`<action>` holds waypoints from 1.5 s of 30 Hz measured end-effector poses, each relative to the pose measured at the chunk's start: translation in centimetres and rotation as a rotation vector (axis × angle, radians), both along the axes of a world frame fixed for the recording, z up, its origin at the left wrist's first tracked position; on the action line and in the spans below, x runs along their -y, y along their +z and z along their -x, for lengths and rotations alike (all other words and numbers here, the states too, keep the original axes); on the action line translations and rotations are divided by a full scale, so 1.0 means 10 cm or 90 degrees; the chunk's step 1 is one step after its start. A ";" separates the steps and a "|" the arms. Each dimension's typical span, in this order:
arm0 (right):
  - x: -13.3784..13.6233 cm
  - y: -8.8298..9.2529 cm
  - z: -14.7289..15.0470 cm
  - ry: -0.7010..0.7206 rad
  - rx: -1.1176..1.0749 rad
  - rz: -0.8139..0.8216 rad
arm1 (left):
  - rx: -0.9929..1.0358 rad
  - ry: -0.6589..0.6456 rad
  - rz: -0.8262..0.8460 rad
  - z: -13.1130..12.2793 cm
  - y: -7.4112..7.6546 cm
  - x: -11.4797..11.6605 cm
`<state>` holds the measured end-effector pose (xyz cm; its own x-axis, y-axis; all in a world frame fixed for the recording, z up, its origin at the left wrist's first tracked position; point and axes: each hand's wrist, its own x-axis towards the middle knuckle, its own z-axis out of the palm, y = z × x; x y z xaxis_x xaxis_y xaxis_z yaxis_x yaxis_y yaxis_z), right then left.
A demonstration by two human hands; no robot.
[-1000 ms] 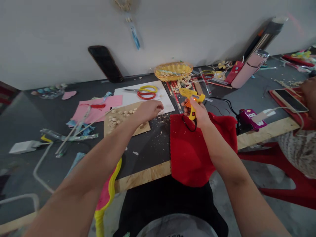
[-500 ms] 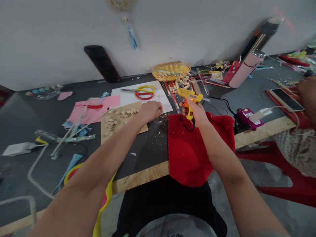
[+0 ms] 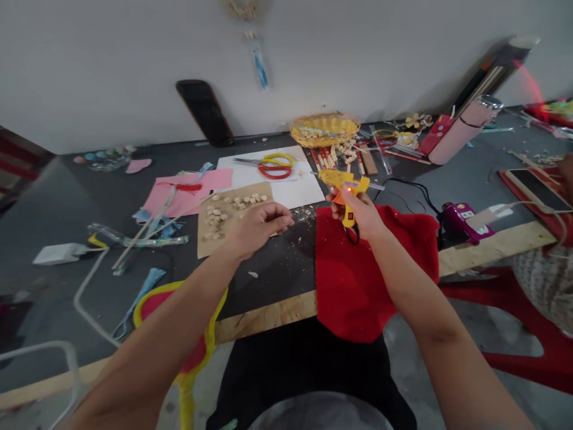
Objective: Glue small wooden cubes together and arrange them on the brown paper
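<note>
My right hand (image 3: 362, 214) is wrapped round the handle of a yellow hot glue gun (image 3: 351, 182) with an orange trigger and a lit light. Its nozzle points left, above the edge of a red cloth (image 3: 353, 275). Thumb and fingers of my left hand (image 3: 262, 227) are pinched together, over the right side of a brown cardboard piece (image 3: 208, 230). Whatever is between those fingertips is too small to make out. Small beige flower-like pieces (image 3: 217, 218) lie on the cardboard. Behind it, scissors (image 3: 273, 166) with red and yellow handles rest on a white sheet (image 3: 302, 194).
At the back stand a yellow wicker basket (image 3: 324, 128), a leaning phone (image 3: 206, 113) and a pink flask (image 3: 465, 131). A purple power socket (image 3: 465, 222) sits right of the cloth. Pink paper (image 3: 183, 194) lies left. A yellow-edged pink object (image 3: 154, 304) is below my left forearm.
My left hand has drawn back slightly from the white sheet toward me, its pinched fingers now showing. My right hand keeps the glue gun. The view has shifted left.
</note>
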<state>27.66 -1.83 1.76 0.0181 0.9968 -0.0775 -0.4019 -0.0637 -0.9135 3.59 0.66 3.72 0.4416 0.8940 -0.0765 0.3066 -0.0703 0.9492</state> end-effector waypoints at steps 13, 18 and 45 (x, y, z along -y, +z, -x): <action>0.24 -0.01 0.23 0.178 0.139 -0.043 | 0.422 0.129 0.256 0.15 -0.19 0.02; 0.30 0.01 0.23 0.234 0.229 -0.103 | 0.437 0.150 0.254 0.15 -0.20 0.03; 0.30 0.03 0.26 0.248 0.291 -0.135 | 0.464 0.130 0.255 0.13 -0.20 0.07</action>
<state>25.03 -4.80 2.06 -0.3642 0.9299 0.0518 0.0479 0.0742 -0.9961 2.32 -0.07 1.74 0.3364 0.9275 -0.1627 -0.4202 0.3025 0.8555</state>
